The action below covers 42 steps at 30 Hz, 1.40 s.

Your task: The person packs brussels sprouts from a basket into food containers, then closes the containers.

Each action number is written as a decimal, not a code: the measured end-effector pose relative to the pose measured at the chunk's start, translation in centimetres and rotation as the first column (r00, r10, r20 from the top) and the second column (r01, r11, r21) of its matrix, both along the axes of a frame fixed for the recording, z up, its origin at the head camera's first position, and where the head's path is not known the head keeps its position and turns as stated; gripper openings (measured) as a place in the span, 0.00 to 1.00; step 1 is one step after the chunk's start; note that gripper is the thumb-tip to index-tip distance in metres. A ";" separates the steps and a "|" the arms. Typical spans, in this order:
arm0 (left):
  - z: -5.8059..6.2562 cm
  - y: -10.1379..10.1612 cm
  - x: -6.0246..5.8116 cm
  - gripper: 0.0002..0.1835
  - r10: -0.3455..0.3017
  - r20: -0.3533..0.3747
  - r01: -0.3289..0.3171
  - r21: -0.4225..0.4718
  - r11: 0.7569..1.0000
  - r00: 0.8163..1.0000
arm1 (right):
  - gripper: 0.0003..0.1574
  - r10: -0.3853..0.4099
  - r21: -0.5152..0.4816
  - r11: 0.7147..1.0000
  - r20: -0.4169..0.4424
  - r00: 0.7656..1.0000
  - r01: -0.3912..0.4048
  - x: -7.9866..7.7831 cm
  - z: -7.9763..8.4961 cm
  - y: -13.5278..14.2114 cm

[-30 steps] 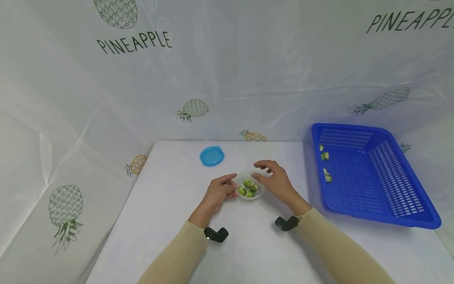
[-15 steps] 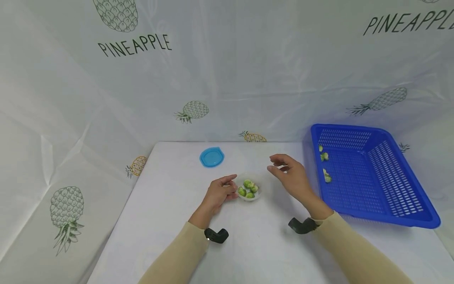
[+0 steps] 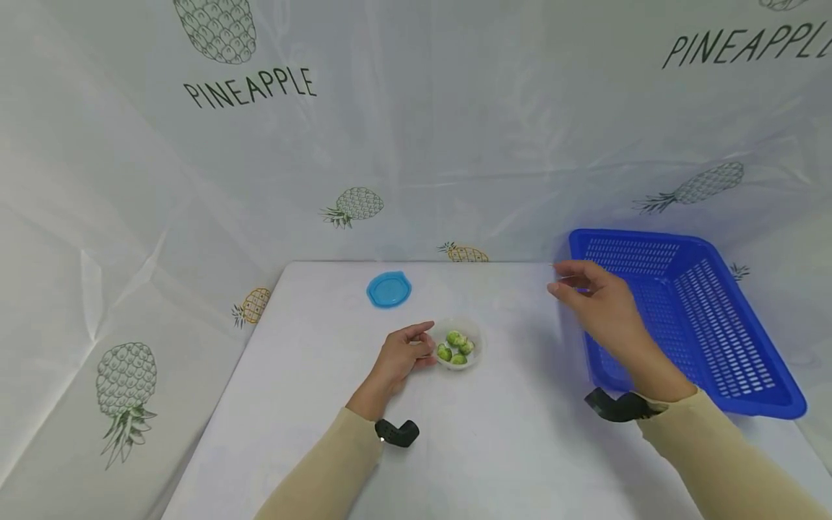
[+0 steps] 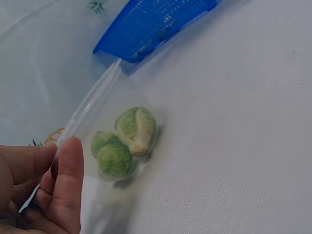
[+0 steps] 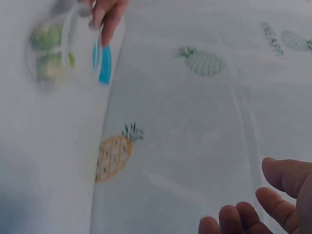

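My left hand [image 3: 398, 355] pinches the rim of a small clear plastic bowl [image 3: 479, 334] between thumb and fingers. Inside lie several Brussels sprouts [image 3: 457, 338], green with pale stem ends, seen through the wall in the left wrist view. The bowl sits on the white table. My right hand [image 3: 604, 303] hovers at the left side of a blue plastic basket [image 3: 705, 292], over its near-left rim. Its thumb and fingers are bent loosely and apart, holding nothing in the right wrist view [image 5: 263, 204].
A round blue lid [image 3: 389, 289] with a tab lies on the table behind the bowl. White sheeting [image 3: 422, 144] printed with pineapples rises behind and at the sides. Each wrist carries a black camera mount [image 3: 398, 433].
My right hand has moved right, from above the bowl to the blue basket, and now hides the Brussels sprouts seen inside it earlier. The left hand and bowl have stayed in place.
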<state>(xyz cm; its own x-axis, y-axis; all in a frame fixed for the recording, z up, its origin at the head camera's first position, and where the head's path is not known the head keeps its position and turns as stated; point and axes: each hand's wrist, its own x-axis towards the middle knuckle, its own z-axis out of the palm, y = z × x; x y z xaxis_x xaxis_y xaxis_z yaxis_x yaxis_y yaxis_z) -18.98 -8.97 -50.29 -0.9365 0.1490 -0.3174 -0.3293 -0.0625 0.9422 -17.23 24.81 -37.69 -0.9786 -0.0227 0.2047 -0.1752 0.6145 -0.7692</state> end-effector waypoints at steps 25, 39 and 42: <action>-0.5 -0.2 0.2 0.27 0.017 -0.013 -0.017 0.008 1.000 1.000 | 0.41 0.119 0.195 0.968 0.193 0.974 -0.157 -4.4 -1.7 12.4; -0.6 0.0 0.2 0.27 0.008 -0.027 -0.007 0.027 1.000 1.000 | 0.40 0.213 0.216 0.932 0.319 0.924 -0.290 -6.8 -5.1 14.6; -0.4 -0.1 0.2 0.27 0.006 -0.032 -0.005 0.023 1.000 0.999 | 0.38 0.234 0.207 0.929 0.314 0.920 -0.307 -7.2 -5.8 14.7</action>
<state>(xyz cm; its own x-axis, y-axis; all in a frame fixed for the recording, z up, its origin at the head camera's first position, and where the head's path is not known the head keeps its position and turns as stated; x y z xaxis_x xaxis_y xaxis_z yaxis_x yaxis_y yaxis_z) -18.80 -9.03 -50.72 -0.9469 0.1509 -0.2838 -0.2986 -0.0862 0.9505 -24.43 39.52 -43.52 -0.9433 -0.3087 -0.1225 -0.1625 0.7507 -0.6403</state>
